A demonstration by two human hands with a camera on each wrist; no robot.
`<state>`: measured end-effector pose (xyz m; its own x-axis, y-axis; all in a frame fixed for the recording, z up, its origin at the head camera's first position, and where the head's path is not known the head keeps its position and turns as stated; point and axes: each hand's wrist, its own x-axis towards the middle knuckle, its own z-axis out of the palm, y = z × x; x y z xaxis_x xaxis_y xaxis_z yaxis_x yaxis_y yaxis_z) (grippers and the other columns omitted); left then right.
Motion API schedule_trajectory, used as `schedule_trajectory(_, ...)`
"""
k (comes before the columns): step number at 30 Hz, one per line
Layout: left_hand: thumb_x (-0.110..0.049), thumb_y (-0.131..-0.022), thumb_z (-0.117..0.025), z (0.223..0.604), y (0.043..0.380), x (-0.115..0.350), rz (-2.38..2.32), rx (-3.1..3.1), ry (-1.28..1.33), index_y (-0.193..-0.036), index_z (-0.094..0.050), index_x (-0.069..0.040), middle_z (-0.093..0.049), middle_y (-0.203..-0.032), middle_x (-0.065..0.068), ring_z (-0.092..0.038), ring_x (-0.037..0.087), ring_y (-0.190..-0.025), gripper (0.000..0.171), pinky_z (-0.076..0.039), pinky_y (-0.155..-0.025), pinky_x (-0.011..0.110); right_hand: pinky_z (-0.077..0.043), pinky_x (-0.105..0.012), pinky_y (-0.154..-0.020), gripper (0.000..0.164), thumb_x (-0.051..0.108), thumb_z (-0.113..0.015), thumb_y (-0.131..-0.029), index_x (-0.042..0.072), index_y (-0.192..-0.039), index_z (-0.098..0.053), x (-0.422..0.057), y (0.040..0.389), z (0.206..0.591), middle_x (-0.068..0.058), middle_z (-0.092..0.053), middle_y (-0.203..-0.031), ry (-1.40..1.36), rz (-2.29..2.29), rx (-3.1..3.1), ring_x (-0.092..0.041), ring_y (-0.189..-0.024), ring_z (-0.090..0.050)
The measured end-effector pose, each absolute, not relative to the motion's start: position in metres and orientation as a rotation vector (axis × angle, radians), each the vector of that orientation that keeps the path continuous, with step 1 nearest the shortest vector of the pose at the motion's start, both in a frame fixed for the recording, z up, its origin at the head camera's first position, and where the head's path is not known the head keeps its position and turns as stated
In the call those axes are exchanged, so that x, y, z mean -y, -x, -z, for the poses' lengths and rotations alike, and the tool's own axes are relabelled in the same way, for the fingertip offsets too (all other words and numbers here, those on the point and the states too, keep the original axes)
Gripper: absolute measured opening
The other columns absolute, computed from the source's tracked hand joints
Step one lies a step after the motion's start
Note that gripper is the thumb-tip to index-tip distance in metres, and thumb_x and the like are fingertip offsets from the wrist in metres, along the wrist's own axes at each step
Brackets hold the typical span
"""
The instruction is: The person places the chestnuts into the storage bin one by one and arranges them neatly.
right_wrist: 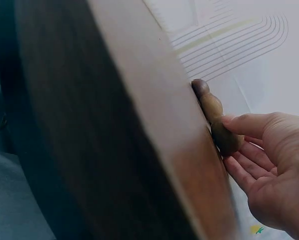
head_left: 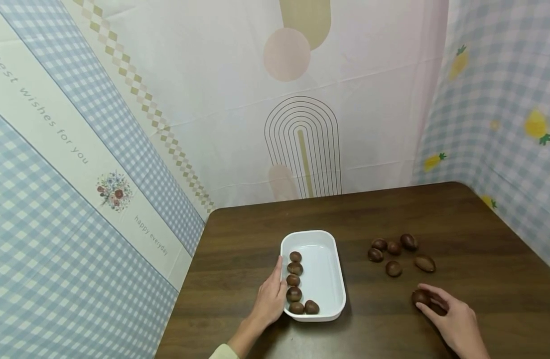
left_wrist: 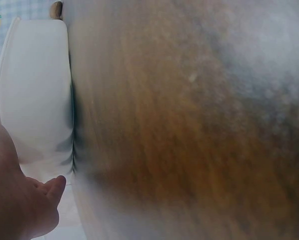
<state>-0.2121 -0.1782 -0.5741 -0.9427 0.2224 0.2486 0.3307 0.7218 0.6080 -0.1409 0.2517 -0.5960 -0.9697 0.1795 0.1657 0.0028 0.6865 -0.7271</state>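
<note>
A person's 2 bare hands work at a brown wooden table [head_left: 239, 239]. A white rectangular dish [head_left: 324, 269] sits upright on it, in front of the person. Inside, 5 brown chestnuts [head_left: 295, 269] form a line along the left wall, and a 6th chestnut [head_left: 312, 307] lies beside the nearest of them, at the dish's near end. Lined up against the wall like this, they seem set out in order rather than dropped in, which leaves the dish's middle and right bare.

The left hand [head_left: 270, 295] rests against the outside of the dish's left wall, its fingers fairly straight along it, probably to steady the dish; how tightly they are pressed together I cannot tell. A pale sleeve [head_left: 224, 352] shows behind that wrist.

Well to the right of the dish, the right hand [head_left: 456, 319] pinches 1 chestnut [head_left: 420, 297] at table level, thumb on 1 side and fingertips on the other, a hold that suits something small and round.

Beyond that hand, 6 loose chestnuts [head_left: 393, 269] lie in a scattered group, perhaps placed there for easy reach. A white patterned cloth [head_left: 212, 75] hangs behind the table, with a blue checked cloth [head_left: 512, 89] at the right.
</note>
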Motion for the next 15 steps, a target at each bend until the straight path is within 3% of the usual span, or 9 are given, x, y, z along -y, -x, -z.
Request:
schedule_trajectory(4, -0.007, -0.106, -0.047, 0.5738, 0.2126, 0.1783, 1.011, 2.759, 0.455, -0.168, -0.027, -0.002, -0.048, -0.16, 0.022, -0.054, 0.037, -0.141, 0.065, -0.046, -0.112, 0.055, -0.061, -0.046, -0.071, 0.045, 0.021, -0.087, -0.089, 0.006, -0.129, -0.074, -0.2504, 0.1395, 0.596, -0.025, -0.075, -0.118, 0.162, -1.147, 2.674, -0.013, -0.083, -0.075)
schedule_trajectory(9, -0.007, -0.106, -0.047, 0.574, 0.2129, 0.1783, 1.01, 2.762, 0.455, -0.168, -0.027, -0.002, -0.048, -0.16, 0.021, -0.054, 0.037, -0.141, 0.064, -0.046, -0.112, 0.056, -0.061, -0.041, -0.07, 0.043, 0.022, -0.088, -0.088, 0.007, -0.127, -0.076, -0.2497, 0.1373, 0.5956, -0.019, -0.078, -0.112, 0.159, -1.148, 2.675, -0.006, -0.081, -0.074)
schedule_trajectory(15, -0.007, -0.107, -0.046, 0.5737, 0.2125, 0.1779, 1.02, 2.769, 0.453, -0.167, -0.027, -0.001, -0.048, -0.16, 0.022, -0.053, 0.037, -0.141, 0.063, -0.045, -0.113, 0.056, -0.058, -0.055, -0.08, 0.045, 0.029, -0.088, -0.089, 0.009, -0.128, -0.076, -0.2461, 0.1358, 0.5901, -0.013, -0.08, -0.109, 0.105, -1.15, 2.735, -0.012, -0.086, -0.076)
